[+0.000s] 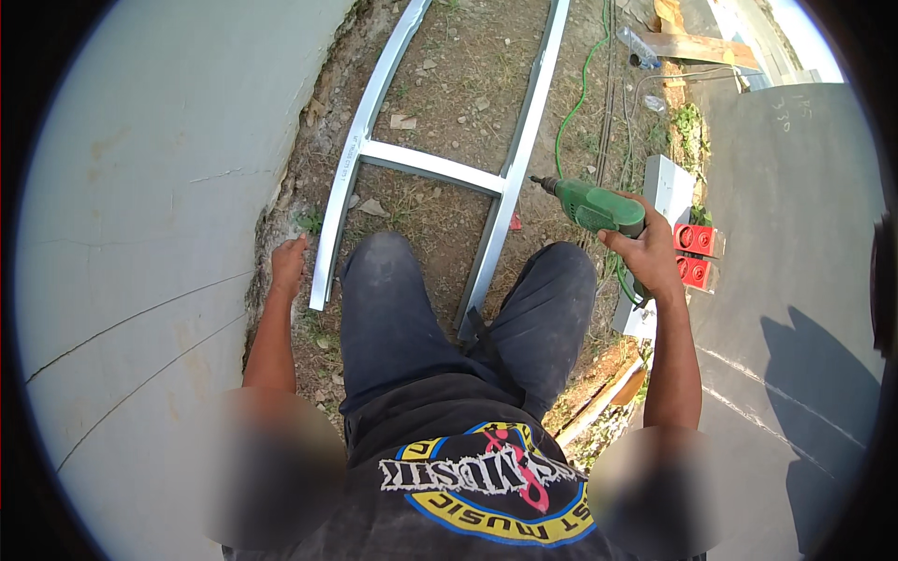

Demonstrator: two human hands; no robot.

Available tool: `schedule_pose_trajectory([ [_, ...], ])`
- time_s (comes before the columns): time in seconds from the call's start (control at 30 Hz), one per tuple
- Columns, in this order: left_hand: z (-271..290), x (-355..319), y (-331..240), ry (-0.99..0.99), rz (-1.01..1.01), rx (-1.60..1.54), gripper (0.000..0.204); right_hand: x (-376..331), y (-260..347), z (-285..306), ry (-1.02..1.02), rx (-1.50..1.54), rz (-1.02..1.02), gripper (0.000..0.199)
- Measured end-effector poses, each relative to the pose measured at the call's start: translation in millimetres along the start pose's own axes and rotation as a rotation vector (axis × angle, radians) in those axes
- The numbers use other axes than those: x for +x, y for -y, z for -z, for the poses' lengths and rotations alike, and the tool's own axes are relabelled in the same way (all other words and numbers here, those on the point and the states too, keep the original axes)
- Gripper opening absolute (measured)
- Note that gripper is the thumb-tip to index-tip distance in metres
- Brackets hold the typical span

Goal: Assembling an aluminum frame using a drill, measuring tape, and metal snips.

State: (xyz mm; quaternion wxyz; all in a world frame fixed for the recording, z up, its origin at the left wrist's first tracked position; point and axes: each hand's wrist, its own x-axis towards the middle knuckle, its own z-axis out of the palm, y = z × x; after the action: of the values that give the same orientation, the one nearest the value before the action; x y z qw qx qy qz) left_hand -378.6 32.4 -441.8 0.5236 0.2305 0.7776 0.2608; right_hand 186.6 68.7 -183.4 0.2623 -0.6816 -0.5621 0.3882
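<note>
Rough bare ground (458,93), with dry grass and small stones, lies between a pale grey wall (140,187) at our left side and a darker grey surface (795,187) at our right side, where a dark shadow (823,421) falls. On this ground we see a metal frame made of light silver profiles: a left rail (349,164), a right rail (528,131) and one crossbar (430,166), which joins them. Our two legs (388,290) are bent, and the lower end of the right rail comes between them.

Our right grip (650,248) is closed around the handle of a green drill (599,207). We find this drill to the right of the right rail, near the joint with the crossbar; its tip points to the left and looks just beside the rail, with a small gap. Our left grip (288,265) is near the lower end of the left rail, on its outer side. Its fingers look curled, but we cannot tell if they are fully closed or if they keep something small.

Beyond the drill, a green cable (572,107) runs along the ground. Near our right forearm are red sockets (693,254), beside a light grey metal piece (666,187). Farther away lie a clear bottle (636,42) and a wooden plank (702,50).
</note>
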Motion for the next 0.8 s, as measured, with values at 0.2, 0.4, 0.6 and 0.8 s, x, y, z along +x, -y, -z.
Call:
schedule_pose_trajectory([
  [0.2,-27.9,49.0,3.9,-0.094,-0.173,0.229,0.040,37.8,-33.8,-36.9,0.064,-0.174,-0.030,0.054],
  [0.4,-49.6,72.5,6.6,-0.069,-0.224,0.315,0.037,52.2,-57.1,-55.0,0.123,-0.170,-0.038,0.054],
  [0.6,-53.6,69.6,7.1,-0.015,-0.139,0.123,0.033,54.0,-59.9,-61.6,0.121,-0.148,-0.050,0.052],
  [0.8,-53.9,72.9,9.7,-0.026,-0.156,0.121,0.033,53.2,-55.1,-65.3,0.114,-0.170,-0.062,0.050],
])
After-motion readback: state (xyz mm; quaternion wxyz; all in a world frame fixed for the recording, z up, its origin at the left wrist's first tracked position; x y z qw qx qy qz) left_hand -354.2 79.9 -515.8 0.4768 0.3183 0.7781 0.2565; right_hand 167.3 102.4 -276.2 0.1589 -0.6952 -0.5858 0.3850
